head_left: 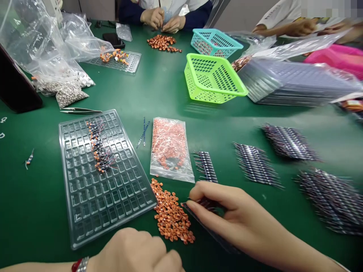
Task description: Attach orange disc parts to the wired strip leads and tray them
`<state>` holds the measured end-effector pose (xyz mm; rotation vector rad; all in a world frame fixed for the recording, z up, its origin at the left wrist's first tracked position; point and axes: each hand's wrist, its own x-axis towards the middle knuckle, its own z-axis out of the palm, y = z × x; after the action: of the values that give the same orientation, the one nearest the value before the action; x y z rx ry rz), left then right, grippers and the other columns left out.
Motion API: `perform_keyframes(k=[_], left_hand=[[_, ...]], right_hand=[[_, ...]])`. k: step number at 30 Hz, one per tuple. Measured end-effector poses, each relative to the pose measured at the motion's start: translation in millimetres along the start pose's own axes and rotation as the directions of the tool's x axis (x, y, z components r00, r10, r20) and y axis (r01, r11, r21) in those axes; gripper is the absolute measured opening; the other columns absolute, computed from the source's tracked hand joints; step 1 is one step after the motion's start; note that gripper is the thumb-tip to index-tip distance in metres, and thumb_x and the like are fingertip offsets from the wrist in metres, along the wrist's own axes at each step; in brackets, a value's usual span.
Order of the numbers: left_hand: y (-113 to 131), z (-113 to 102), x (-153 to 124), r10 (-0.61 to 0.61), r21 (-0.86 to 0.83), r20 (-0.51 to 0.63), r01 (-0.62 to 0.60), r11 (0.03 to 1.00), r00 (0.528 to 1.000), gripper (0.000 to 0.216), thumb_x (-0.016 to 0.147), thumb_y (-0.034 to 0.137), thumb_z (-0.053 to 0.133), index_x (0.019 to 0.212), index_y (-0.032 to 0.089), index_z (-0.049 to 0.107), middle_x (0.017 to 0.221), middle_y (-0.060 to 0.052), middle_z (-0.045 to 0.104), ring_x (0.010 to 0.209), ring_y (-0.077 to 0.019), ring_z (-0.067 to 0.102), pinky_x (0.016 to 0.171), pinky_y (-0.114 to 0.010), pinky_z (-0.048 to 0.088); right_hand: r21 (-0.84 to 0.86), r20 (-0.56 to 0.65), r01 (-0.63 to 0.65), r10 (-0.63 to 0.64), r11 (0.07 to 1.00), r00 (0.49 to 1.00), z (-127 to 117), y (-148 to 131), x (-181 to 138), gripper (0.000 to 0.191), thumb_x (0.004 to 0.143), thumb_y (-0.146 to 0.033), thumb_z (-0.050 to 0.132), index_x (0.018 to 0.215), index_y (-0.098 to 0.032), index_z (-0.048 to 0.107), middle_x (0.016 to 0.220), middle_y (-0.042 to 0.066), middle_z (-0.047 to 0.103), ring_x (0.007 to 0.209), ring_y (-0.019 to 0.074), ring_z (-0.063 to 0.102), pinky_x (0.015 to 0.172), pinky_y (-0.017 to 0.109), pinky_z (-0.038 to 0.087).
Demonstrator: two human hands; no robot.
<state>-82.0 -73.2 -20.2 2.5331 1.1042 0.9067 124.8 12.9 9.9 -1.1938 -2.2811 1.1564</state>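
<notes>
My right hand (238,217) pinches a dark strip of small wired parts (208,226) between thumb and forefinger, low over the table. The strip slants down to the right and is partly hidden by the hand. At the bottom edge my left hand (136,251) is closed with knuckles up; what its fingers hold, if anything, is hidden. Between the hands lies a loose pile of small orange discs (171,217). A clear blister tray (113,192) carries a column of wired pieces with orange ends (100,147). Beyond the pile is a zip bag of orange discs (170,145).
Rows of wired strips (256,162) lie at right. Tweezers (81,110) rest behind the tray. Further back are a green basket (215,77), a blue basket (217,41), stacked clear trays (300,81) and plastic bags (68,79). Co-workers' hands (163,20) are across the table.
</notes>
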Motion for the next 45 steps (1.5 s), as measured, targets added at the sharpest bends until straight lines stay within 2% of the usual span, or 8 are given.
perform_keyframes(k=[6,16,23,28,31,38,41,45], left_hand=[[-4,-18,14,-0.47,-0.493,0.245,0.527,0.693,0.848,0.019,0.087,0.027,0.062,0.104,0.019,0.066,0.072,0.002,0.064,0.052,-0.0077,0.053,0.048,-0.017,0.041],[-1,-28,18,-0.487,-0.553,0.362,0.604,0.574,0.795,0.013,0.086,0.026,0.061,0.086,0.017,0.071,0.072,-0.001,0.068,0.063,-0.0105,0.057,0.06,-0.019,0.042],[1,-33,24,-0.484,-0.546,0.383,0.615,0.568,0.787,0.01,0.084,0.018,0.063,0.081,0.016,0.073,0.072,-0.002,0.071,0.064,-0.0101,0.06,0.063,-0.017,0.045],[-7,-58,29,-0.442,-0.351,0.319,0.538,0.767,0.838,0.011,0.089,0.019,0.059,0.086,0.019,0.07,0.074,0.002,0.069,0.066,-0.0096,0.062,0.063,-0.018,0.046],[-30,-83,27,-0.44,0.027,0.128,0.44,0.898,0.889,0.019,0.096,0.022,0.048,0.094,0.019,0.066,0.085,-0.001,0.069,0.075,-0.0143,0.064,0.071,-0.026,0.05],[-79,-105,20,-0.54,0.702,0.01,0.379,0.603,0.841,0.025,0.097,0.028,0.045,0.094,0.019,0.068,0.091,-0.004,0.07,0.08,-0.0231,0.066,0.057,-0.032,0.046],[-81,-103,21,-0.575,0.739,0.026,0.372,0.562,0.818,0.027,0.097,0.029,0.043,0.094,0.02,0.068,0.091,-0.003,0.07,0.078,-0.0213,0.066,0.055,-0.03,0.045],[-79,-107,22,-0.585,0.734,0.048,0.369,0.57,0.809,0.031,0.098,0.036,0.041,0.094,0.02,0.068,0.092,-0.005,0.071,0.078,-0.0228,0.067,0.054,-0.03,0.042]], right_hand=[[0.29,0.098,-0.044,0.015,0.956,0.995,-1,-14,-11,0.024,0.096,-0.027,0.055,0.073,-0.02,0.054,0.066,-0.002,0.054,0.059,0.0146,0.049,0.053,0.021,0.04],[0.473,0.183,-0.106,0.02,0.875,0.983,17,-9,-13,0.02,0.097,-0.031,0.057,0.079,-0.022,0.056,0.072,-0.002,0.054,0.066,0.0152,0.048,0.06,0.021,0.04],[0.589,0.373,-0.273,0.043,0.76,0.927,14,-13,-14,0.048,0.09,-0.063,0.061,0.073,-0.02,0.054,0.067,-0.002,0.047,0.061,0.0147,0.04,0.056,0.023,0.036],[0.648,0.36,-0.348,0.13,0.677,0.924,4,-2,-13,0.051,0.084,-0.069,0.066,0.076,-0.019,0.057,0.069,-0.001,0.048,0.064,0.0151,0.04,0.057,0.023,0.036],[0.709,0.295,-0.386,0.248,0.591,0.923,2,8,-11,0.045,0.084,-0.065,0.07,0.083,-0.021,0.062,0.073,-0.001,0.05,0.066,0.0145,0.042,0.059,0.02,0.039],[0.857,0.3,-0.432,0.41,0.281,0.861,3,18,-3,0.037,0.073,-0.051,0.087,0.083,-0.021,0.068,0.078,0.0,0.056,0.069,0.0136,0.051,0.063,0.017,0.048],[0.837,0.274,-0.421,0.4,0.349,0.875,0,19,0,0.039,0.07,-0.05,0.089,0.086,-0.021,0.069,0.081,0.002,0.06,0.074,0.0164,0.056,0.065,0.019,0.051],[0.654,0.162,-0.373,0.359,0.658,0.919,-5,20,4,0.046,0.074,-0.061,0.08,0.086,-0.019,0.066,0.077,0.001,0.059,0.069,0.0176,0.055,0.061,0.023,0.049]])
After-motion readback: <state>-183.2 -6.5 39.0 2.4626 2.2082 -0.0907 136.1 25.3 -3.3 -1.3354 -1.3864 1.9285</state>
